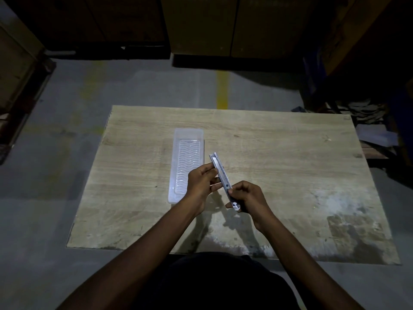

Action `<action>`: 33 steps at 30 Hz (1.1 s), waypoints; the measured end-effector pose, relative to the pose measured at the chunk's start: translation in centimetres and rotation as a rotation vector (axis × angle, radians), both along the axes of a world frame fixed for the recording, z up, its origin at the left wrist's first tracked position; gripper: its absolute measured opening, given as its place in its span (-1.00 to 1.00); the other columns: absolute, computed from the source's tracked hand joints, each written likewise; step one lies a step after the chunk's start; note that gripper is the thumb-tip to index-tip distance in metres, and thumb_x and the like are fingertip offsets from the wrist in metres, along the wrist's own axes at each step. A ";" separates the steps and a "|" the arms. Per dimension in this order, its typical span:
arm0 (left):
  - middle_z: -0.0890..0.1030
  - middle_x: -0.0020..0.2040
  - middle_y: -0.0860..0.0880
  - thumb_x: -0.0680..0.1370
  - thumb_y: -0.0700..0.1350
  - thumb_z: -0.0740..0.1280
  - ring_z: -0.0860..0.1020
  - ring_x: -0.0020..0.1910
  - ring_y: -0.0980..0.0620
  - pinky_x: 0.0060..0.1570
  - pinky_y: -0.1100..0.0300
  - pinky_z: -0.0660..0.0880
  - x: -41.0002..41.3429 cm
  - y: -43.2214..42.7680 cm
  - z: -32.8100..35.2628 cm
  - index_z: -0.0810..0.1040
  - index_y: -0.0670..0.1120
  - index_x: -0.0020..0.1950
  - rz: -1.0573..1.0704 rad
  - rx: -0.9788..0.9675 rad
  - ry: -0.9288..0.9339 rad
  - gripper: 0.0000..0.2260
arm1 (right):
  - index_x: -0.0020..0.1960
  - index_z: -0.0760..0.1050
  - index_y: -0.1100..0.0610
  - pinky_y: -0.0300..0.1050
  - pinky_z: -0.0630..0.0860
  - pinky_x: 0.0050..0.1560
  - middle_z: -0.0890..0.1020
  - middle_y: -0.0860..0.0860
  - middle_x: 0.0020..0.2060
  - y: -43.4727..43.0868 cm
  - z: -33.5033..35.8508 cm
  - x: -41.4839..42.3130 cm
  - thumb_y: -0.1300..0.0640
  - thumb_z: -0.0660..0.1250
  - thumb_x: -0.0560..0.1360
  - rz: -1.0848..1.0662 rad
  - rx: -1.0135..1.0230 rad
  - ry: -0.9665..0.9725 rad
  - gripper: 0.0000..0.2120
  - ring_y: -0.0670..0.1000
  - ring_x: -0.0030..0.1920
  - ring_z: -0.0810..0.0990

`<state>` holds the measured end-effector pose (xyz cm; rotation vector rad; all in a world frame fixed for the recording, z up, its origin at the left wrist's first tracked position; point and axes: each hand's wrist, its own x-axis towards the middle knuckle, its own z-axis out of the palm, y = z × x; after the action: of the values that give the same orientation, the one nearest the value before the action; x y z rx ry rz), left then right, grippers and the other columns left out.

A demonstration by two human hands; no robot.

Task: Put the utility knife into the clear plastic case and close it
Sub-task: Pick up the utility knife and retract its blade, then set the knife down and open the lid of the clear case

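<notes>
Both hands hold a long silver utility knife (221, 170) above the wooden board (279, 157), its blade end pointing away from me. My left hand (202, 183) grips its middle from the left side. My right hand (247, 196) is closed around its near, dark handle end. The clear plastic case (186, 151) lies on the board just left of the knife, long side pointing away, with a wavy ribbed surface showing. My left hand covers the case's near right corner. I cannot tell whether the case is open.
The board lies on a grey concrete floor with a yellow line (222, 90) beyond it. Large cardboard boxes (201, 23) stand at the back and left. Dark clutter (366, 113) sits at the board's far right corner.
</notes>
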<state>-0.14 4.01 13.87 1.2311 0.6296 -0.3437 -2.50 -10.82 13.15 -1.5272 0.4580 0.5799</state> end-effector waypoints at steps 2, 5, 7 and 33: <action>0.65 0.01 -0.12 0.54 -0.19 0.33 0.64 -0.18 -0.06 -0.04 -0.04 0.60 0.1 0.4 -0.4 0.53 -0.15 0.27 -0.040 0.045 0.019 -0.70 | -0.22 0.56 0.17 -0.13 0.45 -0.36 0.64 0.13 -0.33 -0.6 -1.7 0.5 0.25 0.42 0.45 -0.033 -0.079 -0.007 -0.91 0.11 -0.31 0.59; 0.62 0.07 -0.10 0.53 -0.16 0.34 0.61 -0.11 -0.09 -0.05 0.01 0.59 0.1 1.3 -1.1 0.50 -0.11 0.31 -0.078 0.150 0.036 -0.66 | -0.23 0.58 0.13 -0.04 0.53 -0.31 0.66 0.11 -0.32 -2.0 -5.3 1.0 0.22 0.45 0.41 -0.126 -0.237 0.023 -0.93 0.09 -0.32 0.59; 0.61 0.02 -0.11 0.54 -0.16 0.33 0.59 -0.09 -0.09 -0.24 0.21 0.59 0.0 2.1 -1.5 0.53 -0.12 0.28 -0.071 0.187 0.043 -0.69 | -0.21 0.60 0.15 0.01 0.58 -0.27 0.66 0.12 -0.33 -3.0 -7.7 1.2 0.22 0.46 0.38 -0.188 -0.386 0.058 -0.96 0.10 -0.34 0.59; 0.66 0.08 -0.14 0.55 -0.19 0.25 0.59 -0.08 -0.13 -0.08 0.00 0.52 -1.5 6.2 -3.7 0.61 -0.06 0.09 0.024 0.212 0.113 -0.81 | -0.19 0.58 0.21 -0.08 0.51 -0.12 0.69 0.22 -0.20 -5.0 -14.3 -0.2 0.18 0.50 0.38 -0.194 -0.819 0.027 -0.87 0.24 -0.12 0.66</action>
<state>-1.61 10.19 10.16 1.4120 0.7928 -0.3342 -2.73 -15.83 -1.13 -2.2121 0.9272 0.2579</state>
